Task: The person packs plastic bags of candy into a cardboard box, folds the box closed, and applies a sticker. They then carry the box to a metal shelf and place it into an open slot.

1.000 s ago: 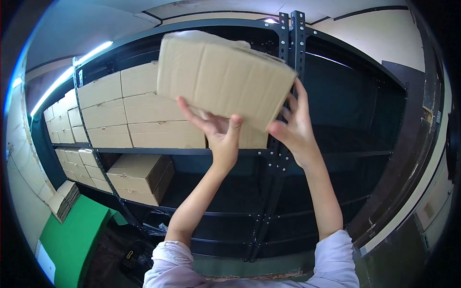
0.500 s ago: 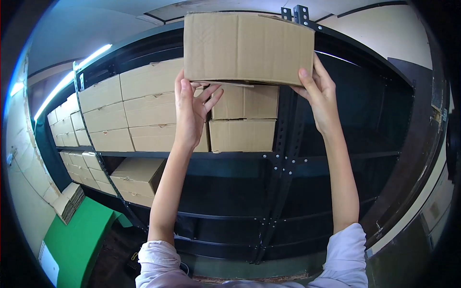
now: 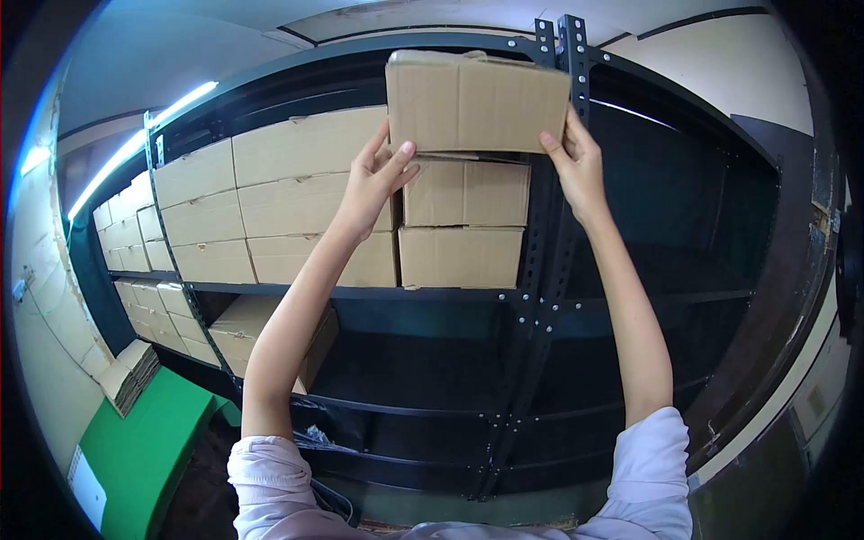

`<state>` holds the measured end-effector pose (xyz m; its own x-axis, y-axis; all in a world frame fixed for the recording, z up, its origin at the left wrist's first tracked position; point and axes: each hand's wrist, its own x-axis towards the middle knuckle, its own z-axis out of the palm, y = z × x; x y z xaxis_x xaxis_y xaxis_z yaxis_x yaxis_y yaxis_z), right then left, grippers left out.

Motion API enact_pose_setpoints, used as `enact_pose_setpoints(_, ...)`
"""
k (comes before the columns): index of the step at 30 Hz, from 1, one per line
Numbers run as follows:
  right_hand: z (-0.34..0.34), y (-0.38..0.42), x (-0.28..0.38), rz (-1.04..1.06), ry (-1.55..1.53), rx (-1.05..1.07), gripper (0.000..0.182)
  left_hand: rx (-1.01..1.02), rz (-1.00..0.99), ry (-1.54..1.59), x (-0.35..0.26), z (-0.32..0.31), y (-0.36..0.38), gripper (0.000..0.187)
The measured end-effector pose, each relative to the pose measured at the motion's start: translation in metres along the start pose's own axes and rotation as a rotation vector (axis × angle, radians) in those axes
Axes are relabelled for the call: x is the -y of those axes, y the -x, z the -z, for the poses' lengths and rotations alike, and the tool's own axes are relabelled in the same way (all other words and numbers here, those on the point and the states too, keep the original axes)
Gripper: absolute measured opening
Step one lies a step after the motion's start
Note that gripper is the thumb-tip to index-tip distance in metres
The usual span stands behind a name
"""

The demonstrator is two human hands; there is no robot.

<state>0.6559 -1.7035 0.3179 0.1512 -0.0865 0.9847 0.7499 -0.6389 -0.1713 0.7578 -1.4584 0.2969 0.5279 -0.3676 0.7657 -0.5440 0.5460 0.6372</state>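
A brown cardboard box point(image 3: 479, 106) is held up between my two hands at the top of the shelf rack. My left hand point(image 3: 373, 184) grips its lower left corner, thumb on the front face. At the lower right corner, my right hand point(image 3: 576, 166) presses with the thumb in front and the fingers along the side. Right below the held box stands a stack of two cardboard boxes, an upper box point(image 3: 466, 193) and a lower box point(image 3: 461, 257). Left of them, rows of longer boxes point(image 3: 301, 202) fill the same shelf, partly hidden by my left hand.
The black metal rack point(image 3: 531, 297) has bolted uprights and several shelves. More boxes point(image 3: 238, 328) lie on a lower shelf at left. Flattened cardboard point(image 3: 130, 373) rests by a green table point(image 3: 157, 441). A tube light point(image 3: 135, 144) shines at upper left.
The held box has moved away from me toward the rack, over the two-box stack, and looks smaller. Both hands moved with it, the left one shifting right.
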Motion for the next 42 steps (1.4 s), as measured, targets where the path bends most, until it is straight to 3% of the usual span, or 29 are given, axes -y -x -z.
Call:
enact_pose_setpoints(2,-0.006,-0.002,-0.009,-0.06,0.084,-0.058,0.056,0.038,-0.006,-0.118,0.014,0.012,-0.014,0.065)
enact_pose_setpoints(5,-0.017,0.0,-0.039,0.042,0.592,-0.152,0.056,-0.014,-0.03,-0.21,0.034,0.023,-0.026,0.058)
enact_pose_setpoints(6,-0.022,0.002,-0.038,0.089,0.663,-0.186,0.053,-0.018,-0.003,-0.263,0.037,0.026,-0.028,0.055)
enact_pose_setpoints(8,-0.03,0.004,-0.035,-0.013,0.736,-0.173,0.05,-0.028,0.054,-0.368,0.044,0.03,-0.029,0.05)
enact_pose_setpoints(11,-0.037,0.007,-0.038,-0.033,0.864,-0.137,0.045,-0.116,-0.002,-0.866,0.031,0.025,-0.029,0.046)
enact_pose_setpoints(13,-0.043,0.008,-0.036,-0.068,0.941,-0.124,0.041,-0.156,-0.131,-0.893,0.043,0.028,-0.036,0.042)
enact_pose_setpoints(17,-0.046,0.014,-0.035,-0.042,0.867,-0.125,0.037,-0.229,-0.309,-1.191,0.053,0.025,-0.044,0.04)
enact_pose_setpoints(22,-0.049,0.036,-0.038,0.075,1.004,0.033,0.039,-0.315,-0.291,-1.248,0.064,0.02,-0.042,0.041)
enact_pose_setpoints(32,-0.064,0.113,-0.025,-0.212,0.935,0.131,0.062,-0.287,-0.115,-1.369,0.093,0.006,-0.006,0.051)
enact_pose_setpoints(38,-0.068,0.111,-0.032,-0.255,0.703,0.016,0.061,-0.27,-0.163,-1.183,0.104,0.018,-0.005,0.05)
enact_pose_setpoints(42,-0.062,0.116,-0.041,-0.166,0.551,-0.026,0.054,-0.251,-0.057,-1.068,0.094,0.015,-0.003,0.05)
